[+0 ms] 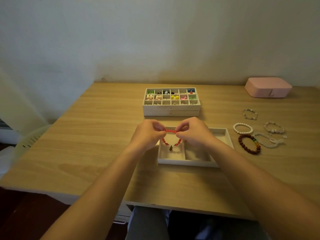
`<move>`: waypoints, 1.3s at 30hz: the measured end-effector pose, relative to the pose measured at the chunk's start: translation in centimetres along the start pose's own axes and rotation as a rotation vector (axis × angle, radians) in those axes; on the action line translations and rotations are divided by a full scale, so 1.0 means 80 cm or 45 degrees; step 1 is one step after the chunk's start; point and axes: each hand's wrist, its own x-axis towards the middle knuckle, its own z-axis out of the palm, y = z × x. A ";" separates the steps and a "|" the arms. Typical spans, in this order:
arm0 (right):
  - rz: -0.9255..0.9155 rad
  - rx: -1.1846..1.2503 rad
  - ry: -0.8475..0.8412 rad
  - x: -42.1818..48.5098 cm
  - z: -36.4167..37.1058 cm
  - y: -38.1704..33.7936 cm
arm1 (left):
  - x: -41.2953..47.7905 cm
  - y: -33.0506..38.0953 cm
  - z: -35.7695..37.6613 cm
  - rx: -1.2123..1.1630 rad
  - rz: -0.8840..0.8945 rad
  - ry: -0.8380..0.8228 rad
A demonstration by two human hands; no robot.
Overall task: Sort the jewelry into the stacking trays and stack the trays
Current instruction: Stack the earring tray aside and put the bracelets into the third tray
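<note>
Both hands hold a red bead bracelet (170, 131) stretched between them above the near white tray (187, 162). My left hand (149, 134) pinches its left side and my right hand (192, 133) pinches its right side. The lower loop with a small dark pendant hangs over the tray's left compartment. Behind it, two stacked white trays (171, 110) stand, the top one divided into many small cells filled with colourful small jewelry. Several bracelets lie on the table to the right: a dark red bead bracelet (249, 144), a pearl bracelet (242, 128) and clear crystal ones (268, 141).
A closed pink box (268, 87) sits at the back right of the wooden table (86, 135), near the wall. A silver chain bracelet (250, 114) lies below it. My knees show under the table's front edge.
</note>
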 end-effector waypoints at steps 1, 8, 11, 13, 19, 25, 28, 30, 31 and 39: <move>-0.009 -0.025 0.013 0.002 0.000 0.001 | 0.001 0.000 0.001 0.004 0.009 0.001; -0.057 -0.173 0.099 0.007 0.008 0.006 | 0.011 -0.002 0.009 0.123 0.022 0.090; -0.082 -0.281 0.133 0.008 0.011 0.006 | 0.012 -0.002 0.011 0.201 0.035 0.107; -0.102 -0.339 0.139 0.008 0.013 0.006 | 0.012 -0.001 0.012 0.228 0.075 0.110; -0.202 -0.390 0.134 0.018 0.011 0.014 | 0.024 -0.013 0.020 -0.022 0.112 0.103; -0.337 -0.303 0.039 0.024 0.007 0.025 | 0.027 -0.033 0.028 -0.256 0.219 0.164; -0.344 -0.279 -0.042 0.020 0.007 0.028 | 0.028 -0.034 0.029 -0.214 0.235 0.113; -0.346 -0.296 -0.105 0.016 0.007 0.028 | 0.024 -0.033 0.029 -0.196 0.215 0.084; -0.352 -0.311 -0.126 0.013 0.007 0.028 | 0.022 -0.033 0.028 -0.192 0.208 0.075; -0.367 -0.306 -0.075 0.015 0.006 0.033 | 0.027 -0.030 0.028 -0.055 0.214 0.040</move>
